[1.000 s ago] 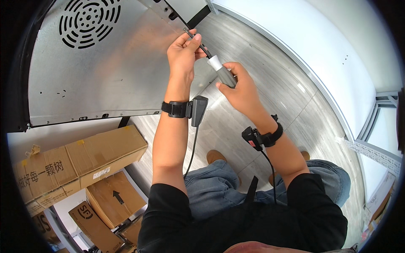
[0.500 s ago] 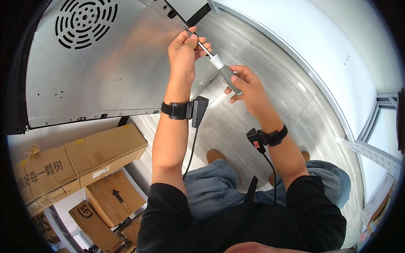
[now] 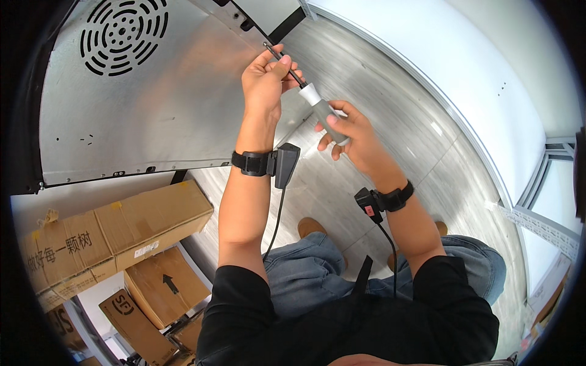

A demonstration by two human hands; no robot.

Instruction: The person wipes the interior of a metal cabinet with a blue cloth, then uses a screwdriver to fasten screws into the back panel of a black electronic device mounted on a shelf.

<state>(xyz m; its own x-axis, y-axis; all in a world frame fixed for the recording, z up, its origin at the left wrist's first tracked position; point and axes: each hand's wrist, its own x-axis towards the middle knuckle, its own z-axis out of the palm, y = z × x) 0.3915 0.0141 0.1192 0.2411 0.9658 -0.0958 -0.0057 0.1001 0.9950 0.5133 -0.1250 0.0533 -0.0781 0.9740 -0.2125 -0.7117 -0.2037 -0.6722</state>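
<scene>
A screwdriver [image 3: 324, 111] with a grey handle and white collar slants up and left toward the edge of a large metal panel [image 3: 201, 116]. My right hand [image 3: 356, 134] is closed on its handle, thumb along the top. Higher up, my left hand [image 3: 266, 82] pinches the dark shaft close to the tip between thumb and fingers. The tip lies by the panel's upper right edge, near a dark slot and small holes. Whether a screw sits at the tip is too small to tell.
Round vent slots [image 3: 122, 32] pierce the panel. Stacked cardboard boxes [image 3: 152, 213] stand at the lower left. A white-topped, metal-edged surface [image 3: 439, 55] curves along the right, above the grey floor [image 3: 378, 79]. A cable [image 3: 278, 222] hangs from each wrist strap.
The screwdriver and my right hand have shifted slightly left and down. My left hand still pinches the shaft, and the right fingers have changed position on the handle.
</scene>
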